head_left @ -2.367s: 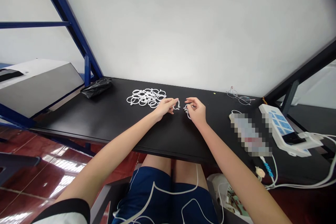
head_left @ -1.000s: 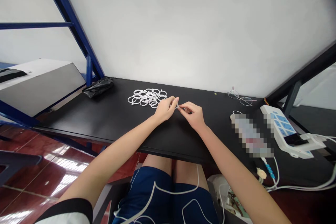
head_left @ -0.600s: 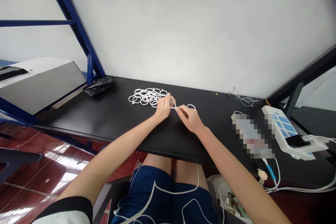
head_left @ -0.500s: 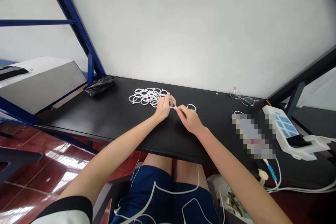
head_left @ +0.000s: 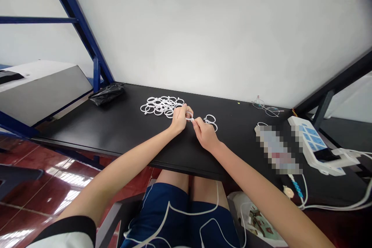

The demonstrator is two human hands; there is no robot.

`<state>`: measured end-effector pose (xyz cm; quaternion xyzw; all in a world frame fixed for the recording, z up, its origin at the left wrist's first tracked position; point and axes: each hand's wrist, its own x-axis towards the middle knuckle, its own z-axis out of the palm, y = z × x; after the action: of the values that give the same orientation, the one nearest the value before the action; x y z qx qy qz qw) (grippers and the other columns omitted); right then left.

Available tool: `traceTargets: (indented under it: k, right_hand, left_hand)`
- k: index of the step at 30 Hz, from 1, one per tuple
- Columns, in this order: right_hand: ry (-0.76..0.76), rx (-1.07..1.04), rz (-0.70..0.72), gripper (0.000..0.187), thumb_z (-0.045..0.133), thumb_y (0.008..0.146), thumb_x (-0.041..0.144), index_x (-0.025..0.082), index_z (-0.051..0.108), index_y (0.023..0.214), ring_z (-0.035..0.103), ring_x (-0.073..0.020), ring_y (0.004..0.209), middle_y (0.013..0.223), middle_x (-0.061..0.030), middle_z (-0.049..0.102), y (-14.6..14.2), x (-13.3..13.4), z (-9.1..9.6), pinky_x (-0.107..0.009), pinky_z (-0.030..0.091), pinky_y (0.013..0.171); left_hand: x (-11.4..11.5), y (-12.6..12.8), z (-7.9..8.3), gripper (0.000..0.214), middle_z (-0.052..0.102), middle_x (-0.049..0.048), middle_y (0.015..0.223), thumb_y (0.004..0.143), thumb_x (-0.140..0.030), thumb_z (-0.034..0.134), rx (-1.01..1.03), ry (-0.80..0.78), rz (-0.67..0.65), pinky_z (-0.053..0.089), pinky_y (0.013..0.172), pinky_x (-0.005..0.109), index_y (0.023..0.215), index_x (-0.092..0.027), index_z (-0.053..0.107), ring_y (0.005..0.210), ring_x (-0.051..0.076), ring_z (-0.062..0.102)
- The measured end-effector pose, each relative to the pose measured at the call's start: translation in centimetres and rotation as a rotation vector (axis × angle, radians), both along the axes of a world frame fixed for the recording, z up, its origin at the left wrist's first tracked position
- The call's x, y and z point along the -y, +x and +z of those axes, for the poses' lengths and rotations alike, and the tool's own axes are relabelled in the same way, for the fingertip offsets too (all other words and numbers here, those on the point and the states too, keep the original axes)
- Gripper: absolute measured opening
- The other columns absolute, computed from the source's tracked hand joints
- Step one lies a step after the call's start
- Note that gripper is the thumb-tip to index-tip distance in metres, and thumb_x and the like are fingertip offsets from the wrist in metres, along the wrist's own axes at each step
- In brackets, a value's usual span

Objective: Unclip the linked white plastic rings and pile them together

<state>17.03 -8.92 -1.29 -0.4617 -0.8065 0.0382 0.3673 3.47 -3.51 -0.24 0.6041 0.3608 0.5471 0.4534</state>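
Between my hands is a white ring (head_left: 190, 115), held just above the black table. My left hand (head_left: 179, 119) is closed around its left side, with the fingers curled through or behind it; exactly how is hidden. With thumb and forefinger, my right hand (head_left: 205, 133) pinches the ring's small joint at the lower right. A heap of similar white rings (head_left: 159, 105), each with a small knob, lies just beyond and left of my left hand. Two more white rings (head_left: 211, 119) lie behind my right hand, partly covered by it.
On the black table (head_left: 116, 124) a crumpled black plastic bag (head_left: 107, 93) lies far left. At right are eyeglasses (head_left: 271, 111), a blurred-out phone-like object (head_left: 276, 149) with a cable, and a white power strip (head_left: 312, 139). White cords (head_left: 192, 214) cross my lap.
The view has shifted slightly. My right hand has turned a little and moved down from the loose rings, so more of them shows. Both hands keep hold of the same ring.
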Motion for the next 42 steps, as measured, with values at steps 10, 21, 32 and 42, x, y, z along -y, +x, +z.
traceTargets:
  k: [10,21,32,42]
  right_hand:
    - [-0.019,-0.038,0.034,0.031,0.029,0.102,0.035,0.023,0.043,0.077,0.041,-0.0131,0.042,0.054,0.0019,0.049,0.2,-0.1,-0.3,-0.026,0.026,0.048]
    - [-0.033,-0.118,0.041,0.024,0.033,0.099,0.038,0.024,0.042,0.082,0.045,-0.0129,0.045,0.054,0.0046,0.046,0.4,-0.1,0.2,-0.025,0.033,0.051]
    - [0.040,-0.280,0.055,0.013,0.045,0.096,0.035,0.023,0.041,0.095,0.040,-0.0104,0.042,0.053,0.0099,0.040,0.9,-0.5,-0.1,-0.023,0.032,0.049]
    - [0.014,-0.303,0.020,0.013,0.044,0.096,0.036,0.023,0.043,0.095,0.042,-0.0104,0.041,0.052,0.0096,0.044,0.8,-0.5,0.0,-0.023,0.033,0.048]
  left_hand:
    - [0.1,0.1,-0.2,0.058,0.037,-0.0018,0.039,0.093,-0.050,0.030,-0.007,-0.041,-0.046,0.036,0.053,0.026,0.051,-0.018,0.053,0.043,0.011,0.043]
    - [-0.2,0.4,0.1,0.056,0.035,-0.0022,0.037,0.089,-0.051,0.034,0.123,-0.184,-0.151,0.019,0.038,0.023,0.051,-0.016,0.055,0.033,0.008,0.029]
    - [-1.2,-0.4,0.5,0.086,0.027,-0.0031,0.031,0.083,-0.082,0.014,0.229,-0.439,-0.386,0.041,0.045,0.025,0.048,-0.017,0.057,0.027,0.007,0.030]
    - [-0.7,-0.4,1.3,0.072,0.033,-0.0045,0.033,0.086,-0.077,0.033,0.241,-0.512,-0.566,0.040,0.044,0.023,0.057,-0.016,0.058,0.028,0.007,0.033]
